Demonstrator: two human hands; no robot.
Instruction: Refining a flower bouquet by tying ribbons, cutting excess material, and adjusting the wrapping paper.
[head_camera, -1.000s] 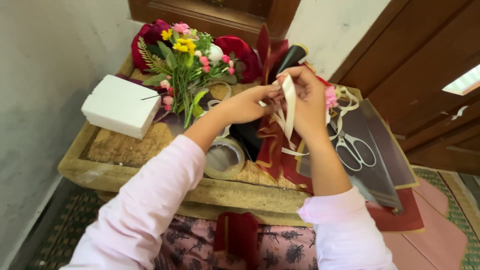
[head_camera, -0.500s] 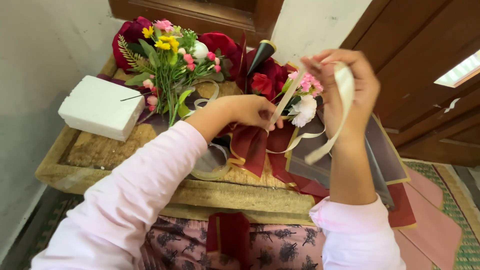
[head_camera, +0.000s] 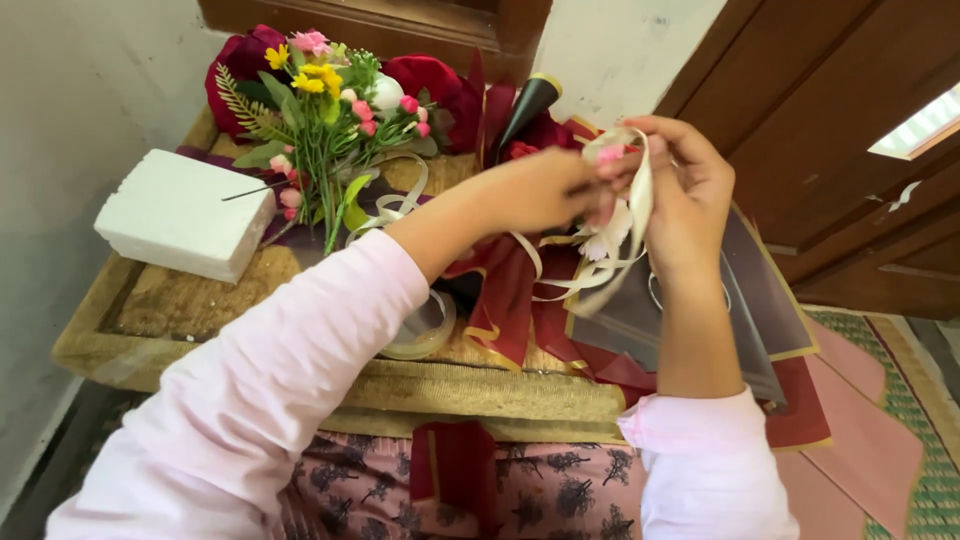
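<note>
Two hands close on one cream ribbon above the red wrapping paper

Both hands meet just above the red wrapping paper, the landmark here. The right hand, raised higher than a second ago, pinches the cream ribbon between fingertips, now bent into a small loop at its top. The left hand has moved in until it touches the right, gripping the same ribbon beside a pink bud. Loose ribbon tails trail down onto the paper. The loop, formerly a straight strip, suggests a bow is being shaped. Left of the paper lies a clear tape roll; farther left, a white foam block; behind it, a mixed flower bunch. Scissors seen earlier right of the paper are now hidden by the right forearm
</note>
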